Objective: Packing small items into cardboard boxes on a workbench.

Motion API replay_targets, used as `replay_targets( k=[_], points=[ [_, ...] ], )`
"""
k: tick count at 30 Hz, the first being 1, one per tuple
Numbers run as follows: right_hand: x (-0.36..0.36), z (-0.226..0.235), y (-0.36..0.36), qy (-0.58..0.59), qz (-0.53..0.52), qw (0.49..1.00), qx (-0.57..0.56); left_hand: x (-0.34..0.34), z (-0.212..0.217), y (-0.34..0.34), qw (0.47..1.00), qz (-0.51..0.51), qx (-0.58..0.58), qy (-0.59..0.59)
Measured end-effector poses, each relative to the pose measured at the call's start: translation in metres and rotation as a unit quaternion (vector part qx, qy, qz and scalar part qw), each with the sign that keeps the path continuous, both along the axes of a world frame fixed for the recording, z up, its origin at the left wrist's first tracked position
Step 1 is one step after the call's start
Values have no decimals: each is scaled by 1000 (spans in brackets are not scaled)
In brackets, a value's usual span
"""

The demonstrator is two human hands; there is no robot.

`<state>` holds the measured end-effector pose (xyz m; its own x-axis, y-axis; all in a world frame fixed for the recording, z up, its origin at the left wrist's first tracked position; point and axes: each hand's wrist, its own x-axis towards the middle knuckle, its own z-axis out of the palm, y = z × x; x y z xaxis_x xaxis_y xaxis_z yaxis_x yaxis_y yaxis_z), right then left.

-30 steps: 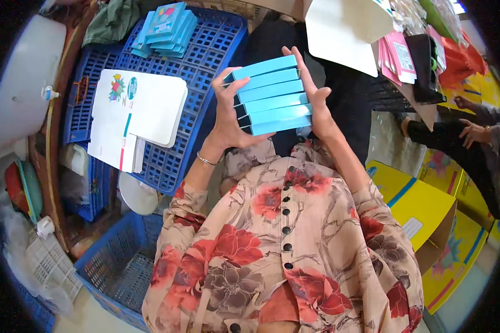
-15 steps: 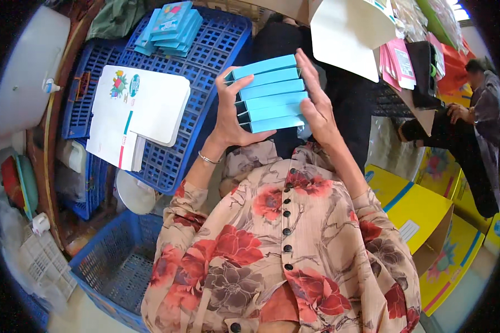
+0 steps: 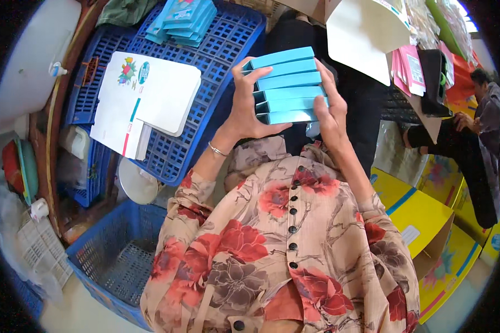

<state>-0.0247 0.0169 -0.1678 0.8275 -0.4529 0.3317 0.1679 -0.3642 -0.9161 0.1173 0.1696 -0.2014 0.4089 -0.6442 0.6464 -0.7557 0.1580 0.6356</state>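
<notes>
Upper left of centre, white flat cartons (image 3: 150, 100) with coloured labels lie on a blue crate (image 3: 205, 139). At top centre, the left hand (image 3: 249, 108) and right hand (image 3: 330, 114) clamp a stack of teal boxes (image 3: 286, 86); pressing evenly from both sides should keep their edges flush. Yellow cartons (image 3: 422, 213) sit at lower right.

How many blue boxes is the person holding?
6 slim blue boxes, stacked one on another between the left hand and right hand. More might hide underneath.
</notes>
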Motion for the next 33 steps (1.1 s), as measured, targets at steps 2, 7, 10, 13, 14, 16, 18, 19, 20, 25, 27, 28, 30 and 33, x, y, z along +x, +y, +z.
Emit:
replay_targets(
  k=[2,7,10,13,14,16,18,19,20,25,27,28,30,33],
  points=[
    [0,4,2,25,42,999,20,1,1,2,1000,10,-10,6],
    [-7,-8,-20,55,108,992,-31,12,-3,6,993,-22,-2,114],
    [-2,-20,-31,89,126,974,-166,17,-3,11,994,-31,6,103],
    [9,-21,-28,65,149,974,-155,11,3,9,999,-43,0,19],
    [11,-20,-29,55,152,969,-186,14,3,9,999,-47,-1,-5],
    [15,-29,-32,19,167,963,-211,14,6,12,998,-57,-1,-21],
    [13,-32,-38,14,160,961,-225,13,8,9,998,-55,3,-29],
    [12,-32,-41,11,153,958,-243,12,9,7,998,-52,0,-37],
    [11,-31,-42,11,150,958,-245,11,9,5,998,-56,-1,-38],
    [15,-16,-40,-13,150,971,-188,-2,4,2,1000,26,-6,12],
    [10,28,-35,50,148,988,-13,-20,20,-2,988,58,-25,141],
    [6,50,-39,73,136,987,38,-38,36,-15,964,71,-46,251],
    [-7,75,-65,92,80,991,53,-55,52,-48,925,28,-72,371],
    [-24,92,-102,60,0,993,100,-74,82,-105,791,-37,-165,588]
  ],
)
